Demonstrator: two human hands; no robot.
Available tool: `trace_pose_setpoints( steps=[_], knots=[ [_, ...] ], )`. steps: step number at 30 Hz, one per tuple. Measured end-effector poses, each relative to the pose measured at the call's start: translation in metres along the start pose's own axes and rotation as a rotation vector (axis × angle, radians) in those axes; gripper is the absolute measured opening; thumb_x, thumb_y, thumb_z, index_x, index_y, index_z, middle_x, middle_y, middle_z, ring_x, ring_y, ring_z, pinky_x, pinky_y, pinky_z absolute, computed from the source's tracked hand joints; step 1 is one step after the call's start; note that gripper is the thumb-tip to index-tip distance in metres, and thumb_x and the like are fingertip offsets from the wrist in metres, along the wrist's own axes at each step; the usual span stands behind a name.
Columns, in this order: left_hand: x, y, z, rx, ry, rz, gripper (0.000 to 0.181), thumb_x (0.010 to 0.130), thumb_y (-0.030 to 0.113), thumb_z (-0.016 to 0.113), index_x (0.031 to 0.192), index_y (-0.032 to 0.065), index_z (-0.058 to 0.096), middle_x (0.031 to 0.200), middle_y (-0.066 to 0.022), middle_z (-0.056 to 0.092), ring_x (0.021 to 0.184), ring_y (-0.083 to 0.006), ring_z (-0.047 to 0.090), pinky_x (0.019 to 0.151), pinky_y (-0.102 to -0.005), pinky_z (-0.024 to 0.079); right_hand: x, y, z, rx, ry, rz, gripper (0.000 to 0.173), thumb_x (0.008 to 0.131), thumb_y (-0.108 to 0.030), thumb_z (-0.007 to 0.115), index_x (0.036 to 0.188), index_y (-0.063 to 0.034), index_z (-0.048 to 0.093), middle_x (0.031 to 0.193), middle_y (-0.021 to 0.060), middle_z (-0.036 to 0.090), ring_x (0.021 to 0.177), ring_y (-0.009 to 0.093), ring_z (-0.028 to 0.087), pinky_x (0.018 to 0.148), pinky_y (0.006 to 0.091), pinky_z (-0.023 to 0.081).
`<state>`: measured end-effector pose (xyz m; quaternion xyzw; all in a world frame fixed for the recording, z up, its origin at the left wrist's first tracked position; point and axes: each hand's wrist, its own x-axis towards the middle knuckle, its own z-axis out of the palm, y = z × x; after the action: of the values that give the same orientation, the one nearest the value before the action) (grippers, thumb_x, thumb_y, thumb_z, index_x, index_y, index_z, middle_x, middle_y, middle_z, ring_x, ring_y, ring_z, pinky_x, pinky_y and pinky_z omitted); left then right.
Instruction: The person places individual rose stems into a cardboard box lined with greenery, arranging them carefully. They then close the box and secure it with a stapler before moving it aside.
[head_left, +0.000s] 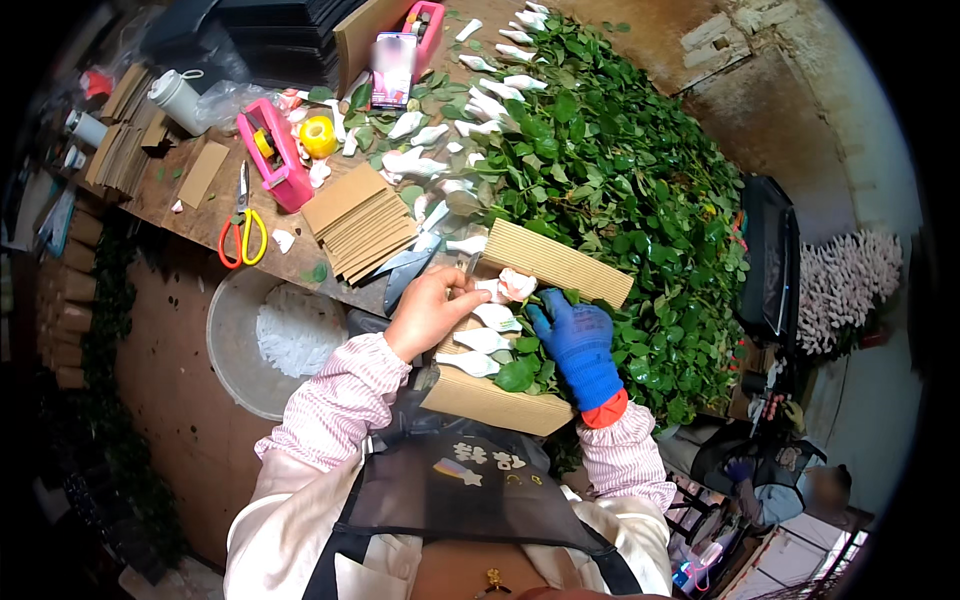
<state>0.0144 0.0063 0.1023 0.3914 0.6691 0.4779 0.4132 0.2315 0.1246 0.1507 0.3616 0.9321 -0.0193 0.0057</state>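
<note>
A pale pink rose (517, 285) lies between my hands, its petals partly spread beside a white sleeve. The bare fingers of my left hand (435, 309) pinch at that sleeve. My right hand (576, 330), in a blue knit glove, is bent over the stem side of the rose; leaves and the glove hide its grip. Below them, three roses in white sleeves (482, 340) lie in a row on a sheet of corrugated cardboard (495, 401), leafy stems pointing right. Another corrugated flap (559, 262) stands tilted just beyond my hands.
Rose stems (615, 172) pile along the right. Scissors (243, 225), pink tape dispensers (277, 154), a tape roll (318, 137), cardboard pieces (360, 221) and a phone (394, 71) lie on the table. A bin (225, 360) holds white scraps. Another person (780, 472) is at lower right.
</note>
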Motion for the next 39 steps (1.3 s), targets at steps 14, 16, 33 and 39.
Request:
trace_pose_setpoints(
  steps=[14, 16, 33, 39],
  knots=[
    [-0.022, 0.031, -0.060, -0.748, 0.103, -0.147, 0.008, 0.097, 0.012, 0.061, 0.101, 0.0054, 0.062, 0.077, 0.0052, 0.054, 0.057, -0.0011, 0.036, 0.050, -0.0202, 0.030, 0.001, 0.007, -0.012, 0.130, -0.146, 0.013, 0.041, 0.091, -0.048, 0.070, 0.117, -0.0164, 0.067, 0.076, 0.0137, 0.071, 0.069, 0.035, 0.070, 0.065, 0.0471, 0.053],
    [-0.025, 0.009, -0.059, -0.551, 0.153, -0.038, 0.004, 0.095, 0.005, 0.059, 0.093, 0.0076, 0.057, 0.078, 0.0052, 0.053, 0.061, -0.0022, 0.041, 0.054, -0.0205, 0.035, 0.004, 0.008, -0.037, 0.230, -0.258, -0.016, 0.053, 0.090, -0.052, 0.072, 0.126, -0.0144, 0.065, 0.089, 0.0179, 0.074, 0.080, 0.038, 0.071, 0.070, 0.0479, 0.054],
    [-0.030, 0.040, -0.064, -0.697, 0.043, -0.208, 0.011, 0.100, 0.018, 0.067, 0.097, 0.0075, 0.065, 0.085, 0.0037, 0.064, 0.073, -0.0033, 0.056, 0.067, -0.0215, 0.045, -0.003, 0.002, -0.014, 0.065, -0.224, 0.049, 0.058, 0.087, -0.058, 0.072, 0.125, -0.0149, 0.063, 0.088, 0.0145, 0.074, 0.078, 0.035, 0.072, 0.068, 0.0468, 0.054],
    [-0.049, 0.015, -0.052, 0.050, -0.097, -0.006, 0.034, 0.087, 0.030, 0.081, 0.098, 0.0066, 0.059, 0.087, -0.0108, 0.069, 0.079, -0.0202, 0.066, 0.074, -0.0365, 0.052, -0.017, -0.021, -0.063, 0.211, -0.077, -0.059, 0.041, 0.091, -0.046, 0.071, 0.119, -0.0163, 0.067, 0.081, 0.0102, 0.071, 0.075, 0.031, 0.071, 0.065, 0.0436, 0.054]
  ],
)
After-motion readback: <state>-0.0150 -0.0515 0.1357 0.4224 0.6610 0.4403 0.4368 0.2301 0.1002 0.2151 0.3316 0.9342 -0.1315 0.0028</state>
